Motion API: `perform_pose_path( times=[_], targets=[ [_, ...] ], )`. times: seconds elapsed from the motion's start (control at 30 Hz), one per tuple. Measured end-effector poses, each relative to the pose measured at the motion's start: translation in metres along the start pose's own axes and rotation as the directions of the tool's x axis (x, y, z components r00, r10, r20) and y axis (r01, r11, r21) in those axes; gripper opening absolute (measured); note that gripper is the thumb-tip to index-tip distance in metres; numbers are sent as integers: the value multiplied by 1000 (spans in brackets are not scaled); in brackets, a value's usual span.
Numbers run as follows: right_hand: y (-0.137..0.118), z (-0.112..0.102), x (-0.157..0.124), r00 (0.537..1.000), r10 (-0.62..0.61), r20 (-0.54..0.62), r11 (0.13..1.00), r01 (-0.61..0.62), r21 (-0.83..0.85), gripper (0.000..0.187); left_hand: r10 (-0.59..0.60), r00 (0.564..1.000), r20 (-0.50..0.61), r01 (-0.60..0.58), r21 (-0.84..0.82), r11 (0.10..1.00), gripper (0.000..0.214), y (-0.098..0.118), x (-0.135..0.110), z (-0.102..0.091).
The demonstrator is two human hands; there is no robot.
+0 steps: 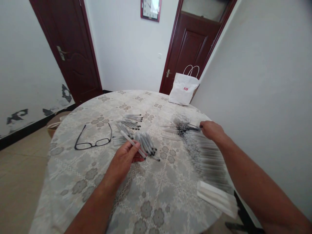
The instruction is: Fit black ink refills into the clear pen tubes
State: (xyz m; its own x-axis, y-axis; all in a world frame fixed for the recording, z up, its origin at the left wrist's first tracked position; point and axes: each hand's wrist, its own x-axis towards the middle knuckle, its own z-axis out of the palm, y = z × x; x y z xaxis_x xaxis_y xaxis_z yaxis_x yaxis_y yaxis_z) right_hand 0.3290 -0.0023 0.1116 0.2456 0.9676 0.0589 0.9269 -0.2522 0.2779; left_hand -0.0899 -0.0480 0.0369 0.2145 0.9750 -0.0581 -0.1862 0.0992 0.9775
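Here, in the frame's centre, the left hand [125, 158] grasps a slim grey plastic pen barrel [132, 143], while at centre right the right hand [212, 130] touches with curled fingers the heap of thin black-tipped refills [184, 128], whether gripping I cannot tell; picking one refill seems the step in hand, and it needs a fine pinch.

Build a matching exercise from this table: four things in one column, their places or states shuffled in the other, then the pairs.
1 eyeglasses
2 white paper bag
3 left hand
4 right hand

A at the far edge of the table
B grips a grey pen
C lies left of the pen heap
D touches the right-side pile

Pairs: 1-C, 2-A, 3-B, 4-D
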Motion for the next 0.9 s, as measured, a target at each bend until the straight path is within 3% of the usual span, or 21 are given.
perform_pose_path(
  times=[0.13,0.3,0.43,0.5,0.57,0.67,0.73,0.8,0.9],
  targets=[
    [15,12,1,997,46,55,999,-45,-16,33,-16,1000,10,16,-2,1000,39,-3,2,-2],
    [15,17,-6,997,52,61,998,-51,-23,36,-31,998,54,32,-19,999,43,-7,0,-2],
    [-7,5,-17,999,16,-42,1000,-16,1,33,-51,994,99,58,-68,996,44,-4,-4,1],
    [-34,-8,-29,986,-105,-128,987,119,104,30,-53,994,97,61,-78,995,43,-2,-6,3],
    [-70,-25,-48,938,-258,-232,901,320,292,27,-60,993,101,68,-75,995,39,0,-8,4],
    [-129,-46,-83,877,-351,-329,615,481,625,31,-76,981,177,84,-36,996,33,4,-12,5],
    [-163,-53,-103,862,-381,-333,429,484,763,37,-55,968,244,48,35,998,32,6,-15,5],
    [-187,-55,-117,853,-397,-338,298,468,832,34,-11,957,291,-30,136,990,34,9,-17,6],
    [-204,-54,-126,851,-398,-342,228,452,862,19,55,943,328,-148,266,952,42,11,-18,6]
  ],
)
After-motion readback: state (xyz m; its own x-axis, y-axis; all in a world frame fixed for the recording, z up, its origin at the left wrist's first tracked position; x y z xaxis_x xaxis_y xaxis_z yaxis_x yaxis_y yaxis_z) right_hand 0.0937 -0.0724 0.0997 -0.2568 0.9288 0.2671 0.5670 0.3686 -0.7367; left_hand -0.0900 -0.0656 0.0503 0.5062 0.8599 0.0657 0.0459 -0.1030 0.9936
